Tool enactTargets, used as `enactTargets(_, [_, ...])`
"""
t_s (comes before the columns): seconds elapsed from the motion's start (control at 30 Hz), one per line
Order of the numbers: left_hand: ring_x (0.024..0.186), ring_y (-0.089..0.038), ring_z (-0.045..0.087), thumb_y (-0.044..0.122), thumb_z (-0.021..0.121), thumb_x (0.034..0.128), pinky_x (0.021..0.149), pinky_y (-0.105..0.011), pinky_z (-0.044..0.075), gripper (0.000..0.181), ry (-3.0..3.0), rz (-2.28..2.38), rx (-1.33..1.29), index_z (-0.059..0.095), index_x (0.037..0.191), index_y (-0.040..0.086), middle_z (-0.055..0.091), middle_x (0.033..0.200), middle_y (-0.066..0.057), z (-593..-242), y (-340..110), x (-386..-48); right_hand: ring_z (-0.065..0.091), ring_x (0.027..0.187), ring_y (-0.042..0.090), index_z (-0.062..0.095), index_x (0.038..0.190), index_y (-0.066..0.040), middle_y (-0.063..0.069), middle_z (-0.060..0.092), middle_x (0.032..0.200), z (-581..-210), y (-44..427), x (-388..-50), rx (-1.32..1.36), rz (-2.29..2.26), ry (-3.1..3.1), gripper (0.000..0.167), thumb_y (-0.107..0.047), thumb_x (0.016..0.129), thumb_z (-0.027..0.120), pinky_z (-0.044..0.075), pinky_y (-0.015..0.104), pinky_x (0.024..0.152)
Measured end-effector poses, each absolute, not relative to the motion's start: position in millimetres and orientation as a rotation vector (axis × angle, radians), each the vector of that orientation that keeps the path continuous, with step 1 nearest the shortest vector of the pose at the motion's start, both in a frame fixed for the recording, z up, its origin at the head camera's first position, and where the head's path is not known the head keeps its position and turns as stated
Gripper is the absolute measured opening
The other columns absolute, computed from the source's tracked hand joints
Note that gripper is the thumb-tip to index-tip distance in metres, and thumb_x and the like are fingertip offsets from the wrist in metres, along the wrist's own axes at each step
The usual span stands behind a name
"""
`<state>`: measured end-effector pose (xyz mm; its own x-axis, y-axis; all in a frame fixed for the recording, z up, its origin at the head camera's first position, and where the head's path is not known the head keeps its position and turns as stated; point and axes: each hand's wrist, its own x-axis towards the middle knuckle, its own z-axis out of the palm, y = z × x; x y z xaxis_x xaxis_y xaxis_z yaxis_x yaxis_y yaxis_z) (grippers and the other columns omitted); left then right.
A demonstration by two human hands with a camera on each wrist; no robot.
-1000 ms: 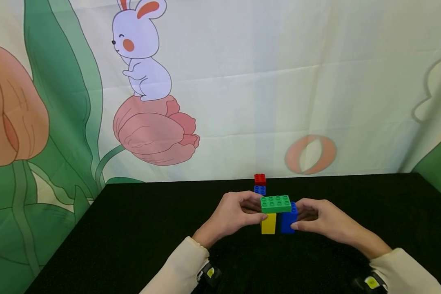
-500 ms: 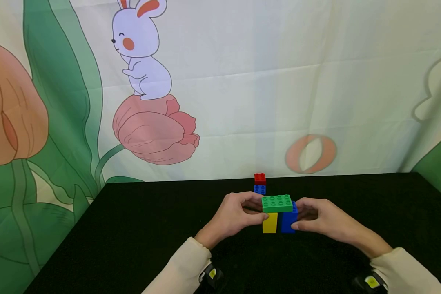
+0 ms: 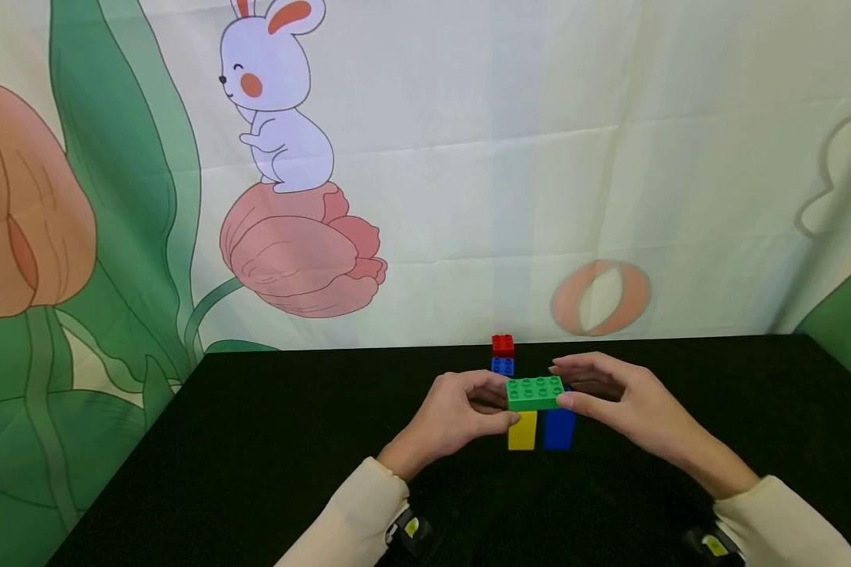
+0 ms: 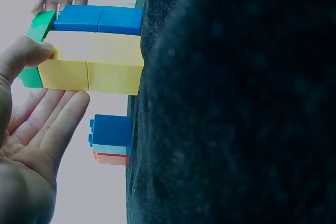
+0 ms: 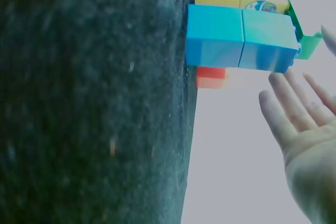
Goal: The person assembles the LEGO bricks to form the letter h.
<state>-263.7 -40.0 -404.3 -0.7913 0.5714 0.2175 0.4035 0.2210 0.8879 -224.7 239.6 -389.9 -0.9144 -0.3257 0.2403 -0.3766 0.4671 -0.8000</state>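
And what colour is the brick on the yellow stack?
That brick is green, clearest in the head view.

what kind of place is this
Likely an indoor tabletop play or filming setup: studded toy building bricks stand on a black-covered table before a fabric backdrop printed with a cartoon rabbit.

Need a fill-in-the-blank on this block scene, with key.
The tall yellow plastic stack stands under the ____ end of the green rectangular plastic brick.
The tall blue plastic stack has ____ bricks.
The person's right hand is nearer the ____ stack.
Of the red square plastic brick and blue square plastic brick, the ____ one is farther away.
Missing words: left; two; blue; red
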Motion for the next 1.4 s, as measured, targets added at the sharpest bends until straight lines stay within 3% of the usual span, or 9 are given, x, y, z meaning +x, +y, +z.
enactTargets(0.27, [0.097,-0.008,0.074,0.01,0.084,0.0917,0.085,-0.026,0.062,0.032,2.321,1.624,0.941,0.075,0.122,0.007,0.078,0.111,0.0,-405.3,-40.5,-264.5,0.071,0.113,0.02,0.068,0.135,-0.017,0.004,0.071,0.13,-391.0,236.6,-222.9,0.622,1.447,-2.628,0.037,-0.032,0.102,0.073,0.059,0.029,0.091])
enactTargets(0.53, [0.097,-0.008,0.074,0.015,0.084,0.092,0.086,-0.026,0.061,0.033,2.312,1.638,0.915,0.076,0.122,0.007,0.078,0.11,0.001,-406.9,-42.2,-265.5,0.071,0.11,0.02,0.068,0.133,-0.016,0.002,0.072,0.125,-392.4,236.1,-223.0,0.614,1.447,-2.614,0.036,-0.031,0.101,0.075,0.059,0.029,0.091])
enactTargets(1.4, [0.096,-0.008,0.074,0.013,0.083,0.0928,0.086,-0.026,0.062,0.032,2.319,1.613,0.951,0.076,0.123,0.007,0.078,0.111,0.0,-403.6,-45.0,-265.9,0.072,0.108,0.018,0.07,0.131,-0.017,0.001,0.073,0.123,-396.5,236.6,-226.2,0.648,1.403,-2.627,0.033,-0.031,0.101,0.075,0.06,0.029,0.09])
